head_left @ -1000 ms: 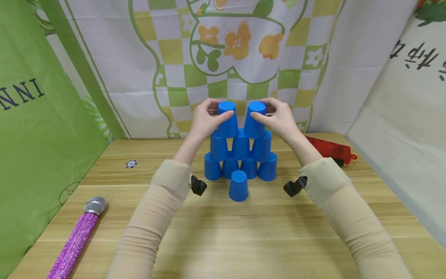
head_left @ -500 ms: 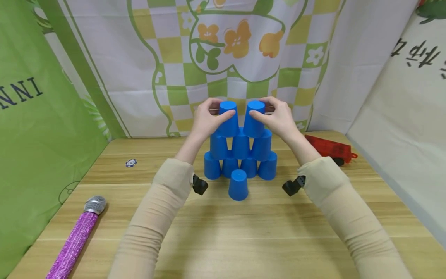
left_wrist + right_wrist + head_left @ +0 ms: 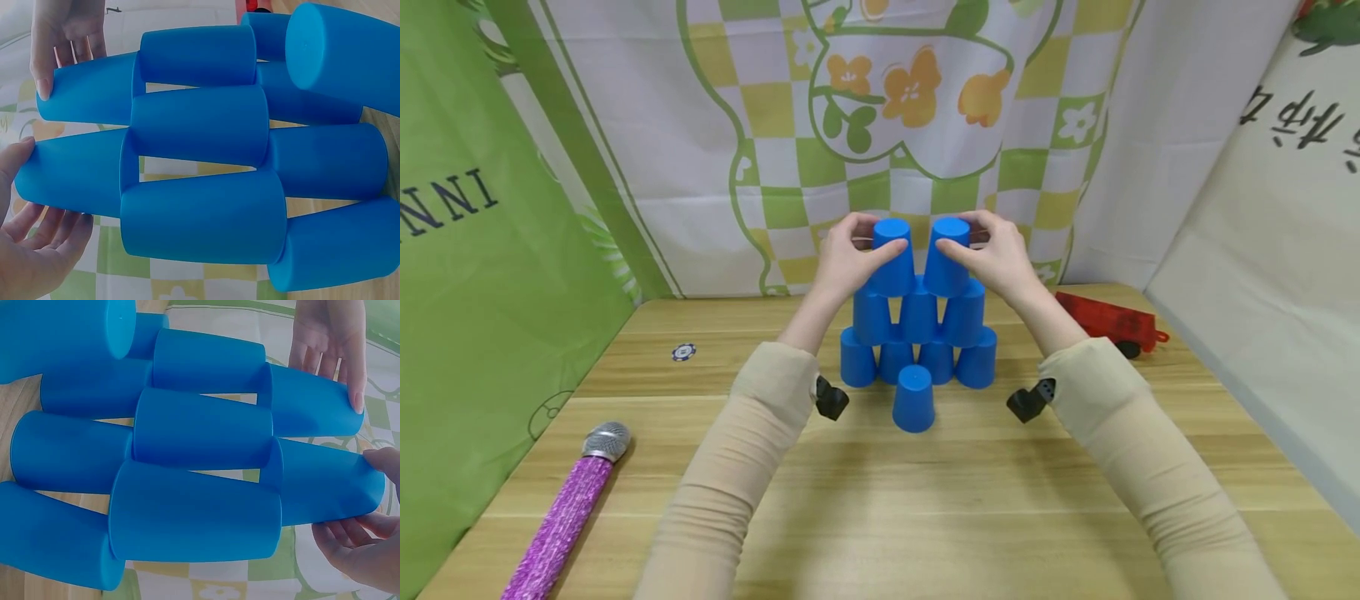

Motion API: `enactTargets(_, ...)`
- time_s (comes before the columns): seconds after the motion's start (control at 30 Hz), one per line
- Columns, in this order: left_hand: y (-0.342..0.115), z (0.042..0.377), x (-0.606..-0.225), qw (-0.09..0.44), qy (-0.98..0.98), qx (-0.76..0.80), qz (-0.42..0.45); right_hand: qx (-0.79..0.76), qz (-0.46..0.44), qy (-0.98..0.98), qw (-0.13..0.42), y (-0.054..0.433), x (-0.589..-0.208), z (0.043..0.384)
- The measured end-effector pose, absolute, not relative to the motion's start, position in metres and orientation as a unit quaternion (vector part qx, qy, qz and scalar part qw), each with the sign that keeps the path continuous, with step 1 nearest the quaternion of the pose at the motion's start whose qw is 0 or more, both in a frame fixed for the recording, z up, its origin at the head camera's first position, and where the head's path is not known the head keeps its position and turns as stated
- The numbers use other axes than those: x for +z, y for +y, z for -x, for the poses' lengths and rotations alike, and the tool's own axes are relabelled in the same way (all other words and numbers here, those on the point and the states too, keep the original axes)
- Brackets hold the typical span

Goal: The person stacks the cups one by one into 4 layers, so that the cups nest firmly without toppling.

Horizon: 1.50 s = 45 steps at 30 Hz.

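Blue plastic cups stand upside down in a stacked pyramid, with several in the bottom row (image 3: pixel 858 360) and three in the middle row (image 3: pixel 918 312). On top, my left hand (image 3: pixel 848 260) holds the left upper cup (image 3: pixel 892 267) between thumb and fingers. My right hand (image 3: pixel 1000 254) grips the right upper cup (image 3: pixel 947 268) the same way. Both upper cups rest on the middle row, side by side with a narrow gap, as the left wrist view of the left upper cup (image 3: pixel 72 172) also shows. A single blue cup (image 3: pixel 913 400) stands upside down in front of the pyramid.
A microphone with a glittery purple handle (image 3: pixel 561 525) lies at the table's left. Behind it is a blue-and-white poker chip (image 3: pixel 683 352). A red toy wagon (image 3: pixel 1108 323) sits beyond the right forearm. A patterned cloth (image 3: pixel 917 150) hangs behind the table (image 3: pixel 910 533).
The left upper cup has shifted very slightly to the right with my left hand. My right hand and the other cups look almost unmoved.
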<state>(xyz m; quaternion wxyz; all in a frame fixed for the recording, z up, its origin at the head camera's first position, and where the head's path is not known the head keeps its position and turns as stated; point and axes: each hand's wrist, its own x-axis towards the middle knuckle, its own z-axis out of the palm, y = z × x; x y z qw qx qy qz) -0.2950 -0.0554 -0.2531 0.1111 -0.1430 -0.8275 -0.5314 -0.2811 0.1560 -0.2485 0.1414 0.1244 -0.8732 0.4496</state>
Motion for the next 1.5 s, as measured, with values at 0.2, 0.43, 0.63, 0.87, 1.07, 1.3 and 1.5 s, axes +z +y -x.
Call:
enactTargets(0.2, -0.058, 0.296, -0.256, 0.110, -0.829, -0.527, 0.151, 0.450, -0.123, -0.874, 0.134, 0.157, -0.248, 0.280)
enactTargets(0.43, -0.067, 0.293, -0.258, 0.095, -0.822, -0.539, 0.158, 0.458, -0.125, -0.870, 0.132, 0.160, -0.249, 0.279)
enactTargets(0.63, -0.081, 0.287, -0.259, 0.097, -0.824, -0.536, 0.156, 0.466, -0.130, -0.865, 0.131, 0.163, -0.246, 0.274)
enactTargets(0.87, -0.103, 0.283, -0.269, 0.110, -0.822, -0.540, 0.146, 0.477, -0.126, -0.859, 0.138, 0.171, -0.250, 0.266)
enactTargets(1.07, -0.120, 0.281, -0.286, 0.098, -0.822, -0.545, 0.130, 0.500, -0.116, -0.845, 0.149, 0.178, -0.258, 0.256)
enactTargets(1.3, -0.135, 0.282, -0.312, 0.080, -0.820, -0.554, 0.118, 0.519, -0.094, -0.837, 0.145, 0.187, -0.275, 0.242)
enactTargets(1.5, -0.143, 0.281, -0.339, 0.067, -0.822, -0.558, 0.096, 0.547, -0.073, -0.822, 0.140, 0.188, -0.295, 0.228)
